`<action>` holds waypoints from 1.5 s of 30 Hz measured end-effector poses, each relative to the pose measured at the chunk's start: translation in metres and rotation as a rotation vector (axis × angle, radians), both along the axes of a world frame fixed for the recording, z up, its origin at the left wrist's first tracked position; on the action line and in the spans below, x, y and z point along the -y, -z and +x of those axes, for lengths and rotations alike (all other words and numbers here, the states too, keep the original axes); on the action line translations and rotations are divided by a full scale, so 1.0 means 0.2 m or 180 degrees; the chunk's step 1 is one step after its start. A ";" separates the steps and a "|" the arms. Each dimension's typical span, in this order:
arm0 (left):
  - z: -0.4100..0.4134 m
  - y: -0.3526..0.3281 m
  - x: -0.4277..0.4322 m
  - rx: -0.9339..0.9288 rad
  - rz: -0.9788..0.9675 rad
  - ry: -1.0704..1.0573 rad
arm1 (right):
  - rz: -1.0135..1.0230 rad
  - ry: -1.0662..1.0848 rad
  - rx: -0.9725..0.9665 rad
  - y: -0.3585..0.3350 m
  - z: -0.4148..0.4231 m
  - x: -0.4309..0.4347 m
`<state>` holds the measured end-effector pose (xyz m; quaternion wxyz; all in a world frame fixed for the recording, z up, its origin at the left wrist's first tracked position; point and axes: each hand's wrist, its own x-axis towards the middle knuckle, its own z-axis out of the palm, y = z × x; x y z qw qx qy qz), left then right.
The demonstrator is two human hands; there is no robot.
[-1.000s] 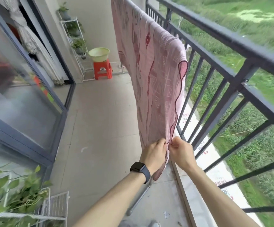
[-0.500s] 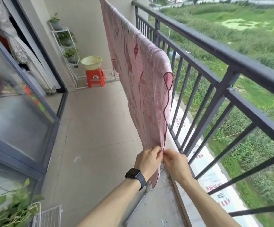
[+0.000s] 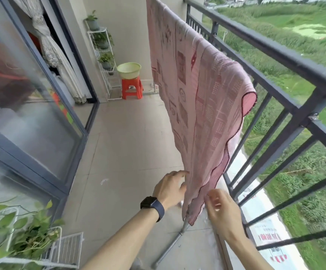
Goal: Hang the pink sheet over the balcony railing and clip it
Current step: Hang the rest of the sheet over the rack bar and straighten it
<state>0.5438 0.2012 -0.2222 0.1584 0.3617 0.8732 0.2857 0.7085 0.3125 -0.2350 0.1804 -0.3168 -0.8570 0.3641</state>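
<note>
From your head camera, you are looking down the balcony with both arms reaching forward. The pink sheet (image 3: 201, 98) is draping over a rail just inside the dark balcony railing (image 3: 287, 61), running away from you along it, with its near end hanging down between your two hands.

Your left hand (image 3: 169, 189) is sitting just left of the sheet's lower edge, fingers spread and loosely curled, the fingertips close to the cloth but not gripping it; whether they are touching it cannot be told. A dark watch (image 3: 152, 206) is wrapping that wrist.

Your right hand (image 3: 221, 209) is hovering just right of the sheet's bottom corner, which is dangling beside your fingertips. The hand is blurred, the fingers are looking parted, and no cloth is showing pinched between them.

Below your hands, a grey metal pole (image 3: 174, 242) is slanting down toward the floor. Far beyond your left hand, a pale green basin (image 3: 129, 70) is resting on an orange stool (image 3: 132, 88), beside a white plant shelf (image 3: 103, 55). Near your left elbow, leafy plants (image 3: 22, 230) are sitting in a white wire rack.
</note>
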 end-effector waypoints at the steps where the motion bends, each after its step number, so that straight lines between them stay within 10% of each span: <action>1: -0.07 0.01 0.05 -0.0064 -0.0097 -0.0033 | 0.0030 -0.0165 0.0095 -0.01 -0.05 0.03; 24: -2.90 -0.68 0.68 -0.1569 -0.0442 -0.0587 | 0.1701 -0.0730 0.0111 -0.75 -2.94 0.14; 45: -5.60 -1.44 -0.34 -0.2410 0.0148 -0.0216 | 0.2497 -0.0088 -0.0232 -1.51 -5.46 -0.75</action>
